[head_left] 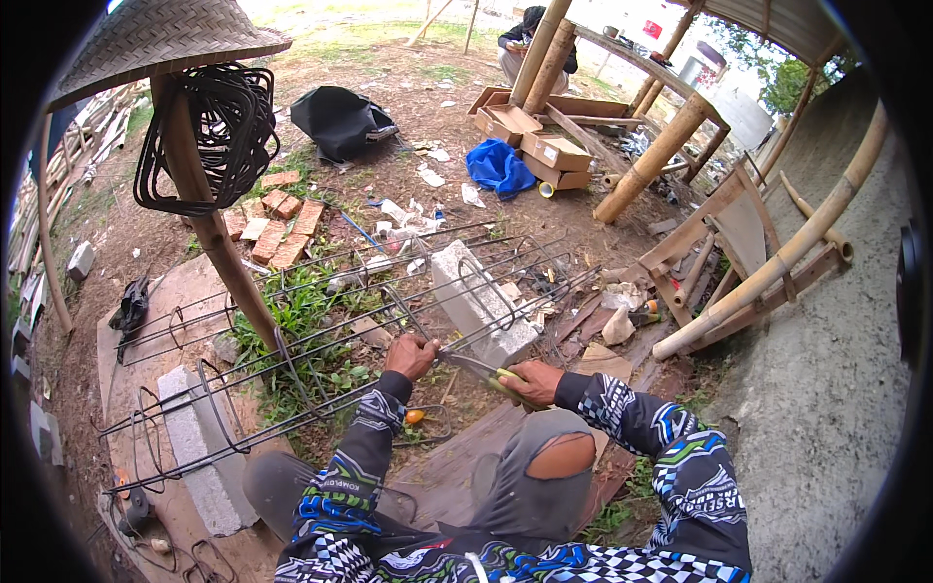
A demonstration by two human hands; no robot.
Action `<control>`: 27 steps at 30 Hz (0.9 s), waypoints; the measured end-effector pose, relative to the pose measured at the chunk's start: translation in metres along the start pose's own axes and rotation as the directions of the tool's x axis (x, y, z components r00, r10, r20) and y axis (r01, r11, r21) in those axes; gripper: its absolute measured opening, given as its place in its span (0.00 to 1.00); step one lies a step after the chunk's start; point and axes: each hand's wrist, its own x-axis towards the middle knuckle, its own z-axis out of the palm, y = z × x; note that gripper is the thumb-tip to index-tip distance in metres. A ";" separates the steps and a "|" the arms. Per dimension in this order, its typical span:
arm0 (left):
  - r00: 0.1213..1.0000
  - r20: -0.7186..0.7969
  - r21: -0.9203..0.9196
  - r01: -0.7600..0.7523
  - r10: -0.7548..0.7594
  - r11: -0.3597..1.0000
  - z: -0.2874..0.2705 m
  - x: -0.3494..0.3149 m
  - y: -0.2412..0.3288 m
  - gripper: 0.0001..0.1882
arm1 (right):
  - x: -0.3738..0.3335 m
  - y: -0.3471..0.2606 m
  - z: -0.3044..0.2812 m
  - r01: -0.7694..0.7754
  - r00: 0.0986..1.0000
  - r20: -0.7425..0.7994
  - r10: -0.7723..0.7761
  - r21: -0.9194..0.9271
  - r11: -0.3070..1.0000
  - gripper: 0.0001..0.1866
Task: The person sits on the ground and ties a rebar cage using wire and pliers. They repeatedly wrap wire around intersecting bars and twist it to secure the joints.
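Note:
Before me lies a long cage of thin dark steel rods (321, 348) with square bent stirrups (219, 408) spaced along it. It rests across two pale concrete blocks, one block (199, 452) at the left and another block (481, 306) beyond my hands. My left hand (412, 357) is closed on a steel rod near the cage's near side; its fingertips are partly hidden. In my right hand (535, 384) are pincers with yellow-green handles (507, 375), gripped firmly. Their metal jaws point left and meet the rods just beside my left hand.
Black stirrup bundles (219, 136) hang on a wooden post (209, 228) at left. Bricks (282, 228), a black bag (340, 121), a blue cloth (499, 169) and cardboard boxes (556, 153) lie beyond. Bamboo poles (777, 262) lean at right. Another person (525, 44) crouches far back.

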 end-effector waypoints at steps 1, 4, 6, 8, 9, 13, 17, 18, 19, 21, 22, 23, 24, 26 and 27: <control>0.999 0.033 -0.009 0.016 -0.016 1.000 0.002 0.000 0.004 0.23 | 0.000 0.011 -0.002 -0.092 0.992 0.100 0.075 0.176 0.980 0.21; 0.998 0.039 -0.007 0.051 -0.051 0.999 -0.003 -0.002 0.001 0.23 | 0.006 -0.001 -0.013 -0.176 0.945 0.318 0.079 0.287 0.942 0.24; 0.998 0.029 -0.009 0.060 -0.060 0.998 -0.011 0.000 -0.004 0.23 | 0.008 0.000 -0.003 0.092 0.993 0.085 -0.081 -0.140 0.986 0.30; 0.996 0.044 -0.034 0.073 -0.071 0.997 -0.012 0.001 -0.006 0.23 | 0.012 0.008 0.005 0.100 0.995 0.010 -0.103 -0.370 0.924 0.40; 0.999 -0.034 0.038 0.029 -0.028 0.999 -0.010 -0.004 -0.001 0.23 | 0.013 0.020 0.011 0.158 0.984 -0.035 -0.172 -0.247 0.956 0.35; 0.920 -0.329 0.246 -0.137 0.215 0.960 -0.004 -0.022 0.029 0.24 | 0.008 0.047 0.036 0.254 0.949 -0.219 -0.225 0.110 0.961 0.31; 0.967 -0.187 -0.224 -0.215 0.174 0.951 0.014 -0.041 0.073 0.26 | 0.013 0.014 0.048 0.133 0.939 -0.342 -0.028 0.285 0.949 0.37; 0.980 -0.123 -0.441 -0.195 0.156 0.876 0.027 -0.039 0.071 0.25 | 0.020 0.009 0.050 0.104 0.933 -0.360 0.006 0.285 0.953 0.35; 0.987 -0.057 -0.633 -0.154 0.153 0.759 0.034 -0.037 0.067 0.24 | 0.026 0.004 0.050 0.076 0.926 -0.376 0.039 0.285 0.956 0.33; 0.997 0.029 -0.688 -0.035 0.075 0.724 0.037 -0.038 0.071 0.23 | 0.025 0.014 0.049 0.156 0.946 -0.325 -0.009 0.429 0.890 0.21; 0.996 0.080 -0.714 0.027 0.042 0.700 0.039 -0.040 0.077 0.23 | 0.031 0.041 0.048 0.221 0.954 -0.295 -0.056 0.565 0.795 0.19; 0.986 0.137 -0.653 0.015 0.098 0.757 0.033 -0.040 0.078 0.23 | 0.030 0.063 0.055 0.265 0.959 -0.261 -0.109 0.698 0.665 0.16; 0.971 0.206 -0.575 0.017 0.125 0.818 0.022 -0.036 0.074 0.23 | 0.027 0.079 0.051 0.338 0.940 -0.206 -0.272 0.682 0.649 0.14; 0.955 0.277 -0.426 0.022 0.107 0.904 0.006 -0.030 0.064 0.22 | 0.006 0.101 0.050 0.120 0.964 -0.001 -0.266 0.893 0.434 0.14; 0.959 0.273 -0.354 0.029 0.074 0.935 0.004 -0.030 0.057 0.22 | -0.001 0.119 0.050 0.069 0.971 0.058 -0.233 0.861 0.504 0.14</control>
